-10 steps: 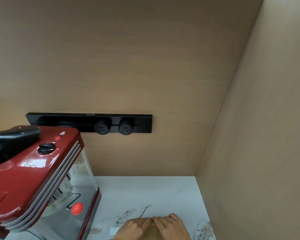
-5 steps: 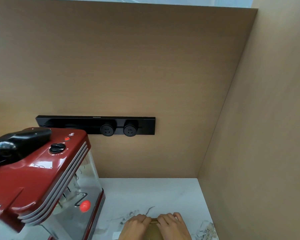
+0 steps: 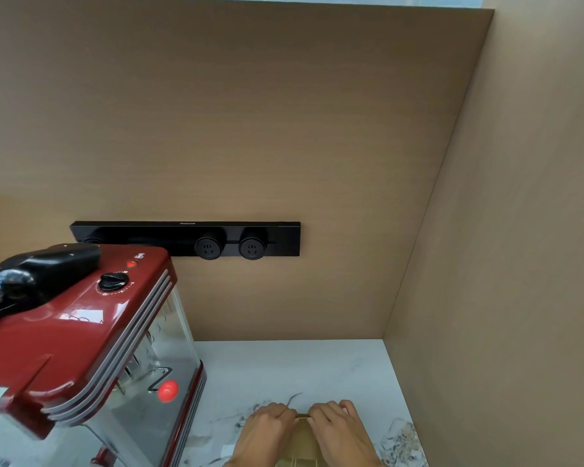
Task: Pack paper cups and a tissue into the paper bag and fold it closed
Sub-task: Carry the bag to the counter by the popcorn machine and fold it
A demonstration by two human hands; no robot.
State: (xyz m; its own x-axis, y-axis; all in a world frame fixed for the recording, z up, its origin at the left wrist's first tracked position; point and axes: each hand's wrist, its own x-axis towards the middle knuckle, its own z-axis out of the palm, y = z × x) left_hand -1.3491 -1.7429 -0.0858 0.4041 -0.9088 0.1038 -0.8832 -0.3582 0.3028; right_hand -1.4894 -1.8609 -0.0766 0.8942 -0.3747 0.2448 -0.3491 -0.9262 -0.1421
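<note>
Both hands pressed on the top of the paper bag (image 3: 302, 439) at the bottom edge of the view: the left hand (image 3: 267, 433) and right hand (image 3: 339, 433) lay side by side, fingers curled down over its folded upper edge, gripping it. Only a strip of the bag showed between them, on the marble counter (image 3: 284, 369) beside a red popcorn machine (image 3: 81, 348).

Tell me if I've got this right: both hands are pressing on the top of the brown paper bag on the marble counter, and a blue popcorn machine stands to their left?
Nearly. The head view shows the left hand and right hand pressing on the top of the brown paper bag on the marble counter, but the popcorn machine to their left is red, not blue.
</note>
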